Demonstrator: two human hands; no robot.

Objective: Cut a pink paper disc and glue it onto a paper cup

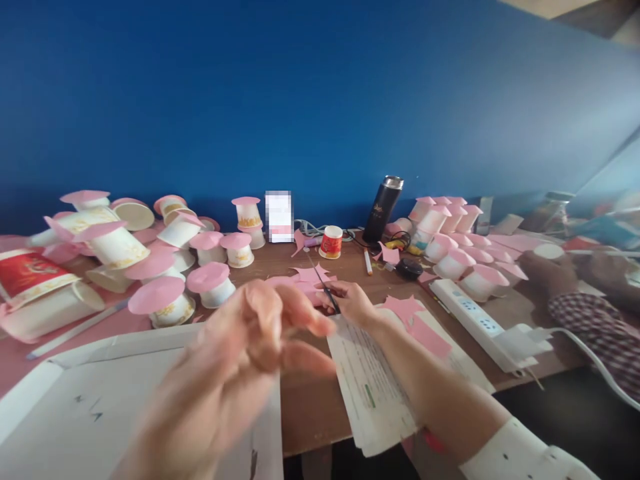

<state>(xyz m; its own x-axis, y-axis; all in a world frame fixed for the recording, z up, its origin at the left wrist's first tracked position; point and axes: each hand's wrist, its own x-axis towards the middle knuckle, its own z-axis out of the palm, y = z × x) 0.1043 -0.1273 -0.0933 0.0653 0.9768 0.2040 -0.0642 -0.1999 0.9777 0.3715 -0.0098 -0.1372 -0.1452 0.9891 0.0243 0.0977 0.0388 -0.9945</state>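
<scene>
My left hand is raised close to the camera, slightly blurred. Its fingers are curved, with a gap between thumb and forefinger and nothing visible between them. Farther back, my right hand grips a pair of scissors, whose thin blades point away and to the left. Pink paper scraps lie under and beside the blades. More cut pink paper rests on printed sheets beneath my right forearm. A red paper cup stands upright behind the scissors.
Several white cups with pink paper tops crowd the left; more are grouped right. A white box occupies the left front. A power strip, black flask and phone are also there. Another person's checked sleeve is at right.
</scene>
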